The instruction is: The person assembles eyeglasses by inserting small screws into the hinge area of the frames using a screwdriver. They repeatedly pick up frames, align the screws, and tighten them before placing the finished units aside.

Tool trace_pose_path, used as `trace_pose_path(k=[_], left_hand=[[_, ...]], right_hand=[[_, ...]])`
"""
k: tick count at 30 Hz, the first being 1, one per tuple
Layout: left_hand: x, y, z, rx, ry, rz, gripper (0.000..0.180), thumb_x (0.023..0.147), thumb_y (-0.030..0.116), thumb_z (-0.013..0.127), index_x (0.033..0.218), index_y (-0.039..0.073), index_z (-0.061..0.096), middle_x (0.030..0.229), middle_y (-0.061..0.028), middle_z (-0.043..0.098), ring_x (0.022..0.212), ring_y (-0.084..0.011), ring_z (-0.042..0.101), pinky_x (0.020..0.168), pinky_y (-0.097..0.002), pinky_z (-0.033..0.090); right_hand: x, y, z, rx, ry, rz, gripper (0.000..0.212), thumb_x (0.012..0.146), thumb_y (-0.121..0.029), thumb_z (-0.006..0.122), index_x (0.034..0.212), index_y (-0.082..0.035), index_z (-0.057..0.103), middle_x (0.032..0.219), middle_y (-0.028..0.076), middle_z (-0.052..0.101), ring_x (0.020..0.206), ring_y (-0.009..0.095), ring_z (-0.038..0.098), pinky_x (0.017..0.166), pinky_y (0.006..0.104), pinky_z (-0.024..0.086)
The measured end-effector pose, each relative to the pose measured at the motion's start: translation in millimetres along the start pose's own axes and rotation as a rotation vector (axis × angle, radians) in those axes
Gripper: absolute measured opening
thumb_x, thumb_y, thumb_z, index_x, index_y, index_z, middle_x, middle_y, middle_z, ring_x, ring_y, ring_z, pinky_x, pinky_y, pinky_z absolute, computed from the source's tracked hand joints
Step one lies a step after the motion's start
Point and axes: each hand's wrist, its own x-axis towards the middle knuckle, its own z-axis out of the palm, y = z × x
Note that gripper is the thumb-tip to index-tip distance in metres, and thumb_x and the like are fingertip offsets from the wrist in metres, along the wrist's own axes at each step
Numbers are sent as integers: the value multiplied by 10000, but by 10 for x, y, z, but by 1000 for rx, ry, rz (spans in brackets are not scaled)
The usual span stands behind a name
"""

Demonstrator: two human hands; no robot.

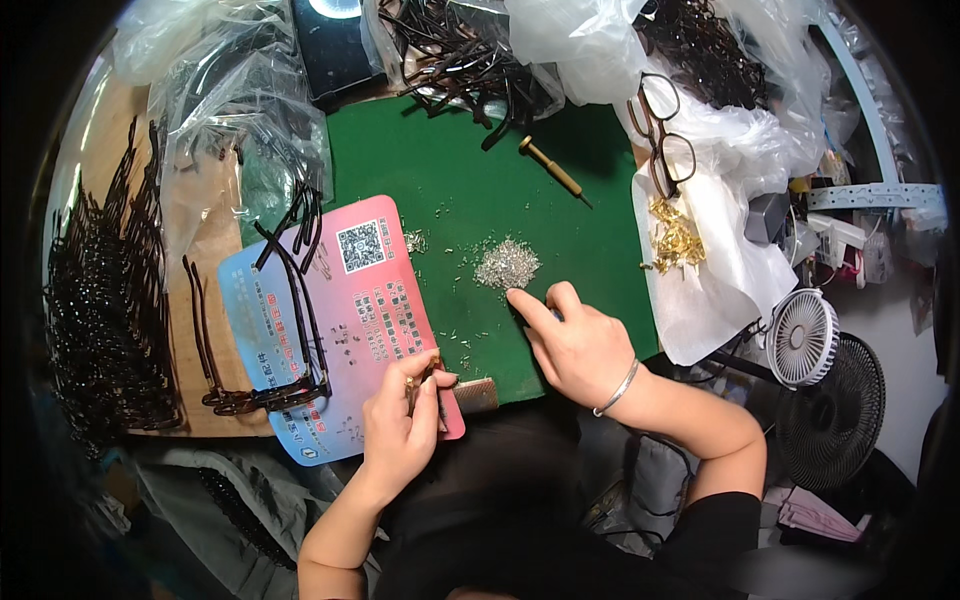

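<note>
Bag (795, 50) seemingly holds dark temples (705, 55); silvery pieces (507, 264) lie heaped.

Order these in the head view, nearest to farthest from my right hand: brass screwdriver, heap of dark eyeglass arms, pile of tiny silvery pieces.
From your right hand:
1. Pile of tiny silvery pieces, at the index fingertip.
2. Brass screwdriver, farther up the green mat.
3. Heap of dark eyeglass arms, over at the far left.
</note>
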Motion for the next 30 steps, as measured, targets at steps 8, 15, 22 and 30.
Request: trace_pose_path(k=[8, 15, 22, 30], left_hand=[[2, -23, 43, 117, 38, 64, 242, 860, -39, 480, 1101, -29, 500, 879, -119, 660, 618, -112, 603, 566, -243, 493], [22, -144, 102, 336, 161, 308, 270, 818, -64, 485, 1084, -43, 521, 890, -167, 644, 738, -236, 659, 643, -298, 512], [29, -81, 149, 413, 163, 311, 275, 817, -64, 497, 1089, -44, 526, 898, -169, 647, 770, -229, 658, 678, -303, 513], [54, -81, 99, 406, 154, 316, 298, 804, -66, 492, 1099, -37, 525, 893, -179, 643, 779, -270, 666, 680, -319, 524]], right_hand=[[-3, -247, -155, 753, -472, 21, 353, 887, -195, 480, 1236, -161, 442, 916, 183, 482, 782, 362, 564, 707, 409, 491], [95, -392, -91, 721, -503, -19, 349, 889, -176, 467, 1233, -129, 439, 885, 147, 482, 748, 297, 516, 698, 380, 467], [78, -329, 140, 818, -387, -53, 321, 898, -162, 455, 1208, -81, 458, 967, 163, 502, 758, 256, 565, 660, 361, 487], [310, -364, -123, 1095, -736, 208, 307, 927, -142, 417, 1209, -23, 450, 995, 140, 521, 536, 141, 551, 505, 270, 478]])
